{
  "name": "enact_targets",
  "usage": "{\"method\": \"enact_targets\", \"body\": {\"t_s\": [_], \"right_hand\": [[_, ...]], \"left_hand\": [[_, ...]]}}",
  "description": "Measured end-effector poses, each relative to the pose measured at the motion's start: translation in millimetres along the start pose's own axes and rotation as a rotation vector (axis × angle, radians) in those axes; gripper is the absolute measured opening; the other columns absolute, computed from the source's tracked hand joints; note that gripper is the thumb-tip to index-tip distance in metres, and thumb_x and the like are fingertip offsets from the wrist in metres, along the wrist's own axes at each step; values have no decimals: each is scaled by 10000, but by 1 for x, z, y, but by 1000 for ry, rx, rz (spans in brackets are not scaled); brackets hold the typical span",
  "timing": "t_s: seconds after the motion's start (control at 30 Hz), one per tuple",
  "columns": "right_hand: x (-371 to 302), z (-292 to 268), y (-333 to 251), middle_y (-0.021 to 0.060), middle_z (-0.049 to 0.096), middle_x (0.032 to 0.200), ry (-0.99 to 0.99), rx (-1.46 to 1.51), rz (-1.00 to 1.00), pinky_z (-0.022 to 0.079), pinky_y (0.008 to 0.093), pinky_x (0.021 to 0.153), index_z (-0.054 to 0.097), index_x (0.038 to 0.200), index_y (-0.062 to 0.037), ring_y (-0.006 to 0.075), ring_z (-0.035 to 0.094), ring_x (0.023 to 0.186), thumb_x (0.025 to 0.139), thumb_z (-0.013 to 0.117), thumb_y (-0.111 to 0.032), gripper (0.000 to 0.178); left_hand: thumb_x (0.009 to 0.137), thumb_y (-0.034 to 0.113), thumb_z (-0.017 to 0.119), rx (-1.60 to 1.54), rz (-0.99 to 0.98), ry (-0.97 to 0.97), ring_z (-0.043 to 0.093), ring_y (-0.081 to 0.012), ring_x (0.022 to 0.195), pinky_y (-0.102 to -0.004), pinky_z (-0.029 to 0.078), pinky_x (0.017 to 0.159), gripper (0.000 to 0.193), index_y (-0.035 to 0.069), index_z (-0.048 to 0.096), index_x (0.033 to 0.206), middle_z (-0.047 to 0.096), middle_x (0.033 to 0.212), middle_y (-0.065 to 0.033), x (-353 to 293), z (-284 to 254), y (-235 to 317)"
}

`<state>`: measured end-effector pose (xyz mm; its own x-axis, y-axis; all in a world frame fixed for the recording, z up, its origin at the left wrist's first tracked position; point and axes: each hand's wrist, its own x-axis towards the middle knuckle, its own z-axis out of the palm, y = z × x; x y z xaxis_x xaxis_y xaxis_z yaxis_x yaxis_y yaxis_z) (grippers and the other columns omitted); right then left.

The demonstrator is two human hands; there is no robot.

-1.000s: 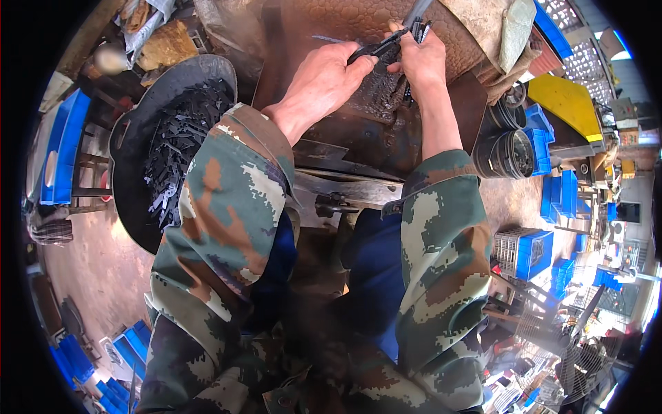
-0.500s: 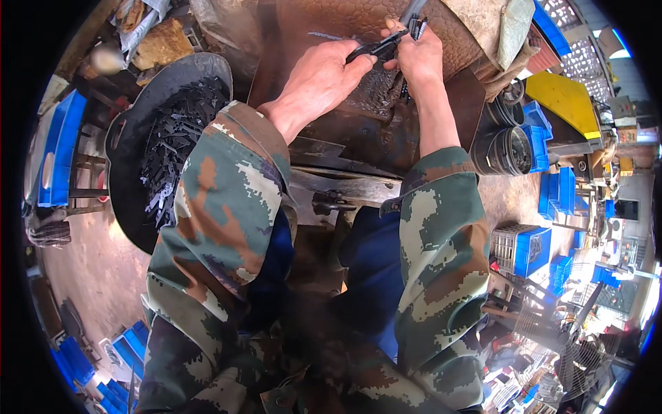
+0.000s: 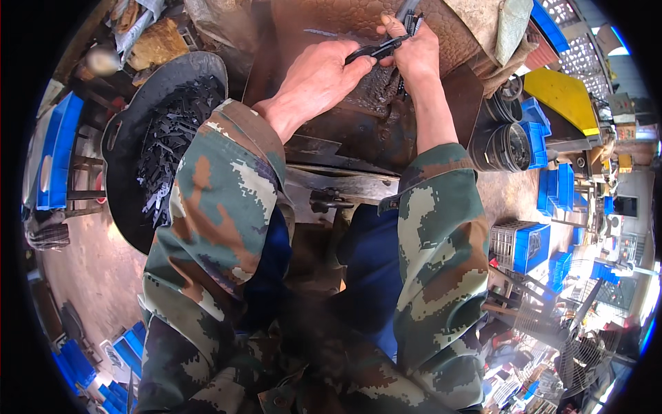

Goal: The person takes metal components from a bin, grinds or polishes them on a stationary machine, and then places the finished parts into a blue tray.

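Note:
My left hand [image 3: 321,83] is closed, its thumb and fingers pinching the near end of some slim dark metal pieces [image 3: 374,51]. These pieces reach across to my right hand [image 3: 416,55], which is closed around more of the same dark strips, their ends sticking up past its fingers. A grey bar or tube [image 3: 407,8] shows just beyond the right hand at the top edge; whether it touches the hand I cannot tell. Below both hands lies a brown, wet-looking work surface [image 3: 331,141] with a dark muddy lump [image 3: 372,96] on it.
On the left stands a black basin [image 3: 121,200] holding a heap of dark metal pieces [image 3: 169,131]. Black buckets [image 3: 501,147] stand right of the bench beside blue bins [image 3: 534,141] and a yellow panel [image 3: 562,100]. A fan [image 3: 576,345] is at lower right. Sacking [image 3: 483,34] lies at the far right.
Both hands keep hold of the dark pieces and stay nearly in place. The right hand's thumb and fingers have shifted slightly on the strips. The whole view has moved a little.

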<state>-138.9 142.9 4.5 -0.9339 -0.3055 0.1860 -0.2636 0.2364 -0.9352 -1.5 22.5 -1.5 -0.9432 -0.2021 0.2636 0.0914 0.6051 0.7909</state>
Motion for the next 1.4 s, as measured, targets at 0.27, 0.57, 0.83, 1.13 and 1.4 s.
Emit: {"method": "enact_targets", "body": {"t_s": [0.27,0.57,0.83,1.13,1.4], "right_hand": [[-1,4,-1,58,733,853,-16,-1,-1,534,314,487,620,998,4,173,651,514,899,723,-314,349],[0,2,0,51,641,753,-38,63,22,445,287,424,609,926,-24,134,573,542,925,695,-213,207],[-2,4,1,32,627,709,2,72,-29,422,281,429,604,877,-40,112,535,494,922,706,-223,214],[-3,4,-1,54,654,738,15,44,-20,428,281,420,595,899,-26,118,545,482,923,703,-232,234],[-3,4,-1,50,655,747,7,45,-35,437,281,426,597,903,-28,116,547,489,925,700,-239,235]], "left_hand": [[971,324,592,24,18,16,473,-176,637,-344,415,615,328,2,653,987,518,707,-88,-1,-2,-5],[967,302,604,30,-41,-42,456,-172,612,-349,404,585,295,12,653,990,498,692,-81,-1,-5,2],[973,300,603,17,-44,-45,438,-133,606,-329,388,561,291,15,658,1000,470,681,-52,-3,-5,3],[972,303,607,30,-37,-53,440,-136,604,-334,393,564,295,15,664,1001,473,681,-53,-3,-5,3],[970,301,600,46,-29,-55,457,-168,617,-350,415,592,294,31,672,1061,503,712,-86,-2,-5,3]]}}
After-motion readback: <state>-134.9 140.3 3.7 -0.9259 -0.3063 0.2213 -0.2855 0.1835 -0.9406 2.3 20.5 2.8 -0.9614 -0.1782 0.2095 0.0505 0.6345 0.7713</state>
